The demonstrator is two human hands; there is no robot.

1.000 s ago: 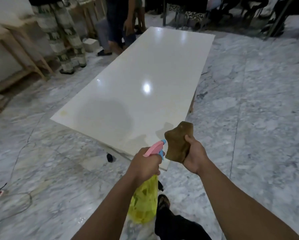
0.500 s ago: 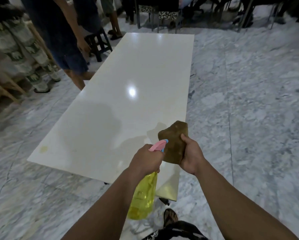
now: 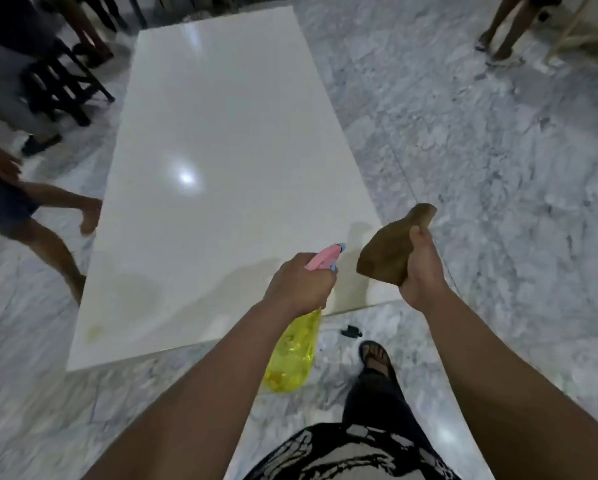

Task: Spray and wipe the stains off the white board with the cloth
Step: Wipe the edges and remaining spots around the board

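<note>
A long glossy white board (image 3: 221, 133) lies flat just above the marble floor and stretches away from me. Faint yellowish stains (image 3: 95, 330) mark its near left corner. My left hand (image 3: 299, 285) grips a yellow spray bottle (image 3: 292, 358) by its pink trigger head, and the nozzle points over the board's near edge. My right hand (image 3: 420, 271) holds a bunched brown cloth (image 3: 389, 251) in the air above the board's near right corner, not touching the surface.
A person's bare legs (image 3: 48, 233) stand close to the board's left edge. A black stool (image 3: 65, 84) sits at the far left. Another person's legs (image 3: 509, 26) are at the far right. A small black object (image 3: 351, 330) lies on the floor by my sandalled foot (image 3: 375, 358).
My view has swung round the board's near end, so the board now runs up and left. My hands have drawn apart, the cloth moving right of the bottle. The person at the left stepped closer.
</note>
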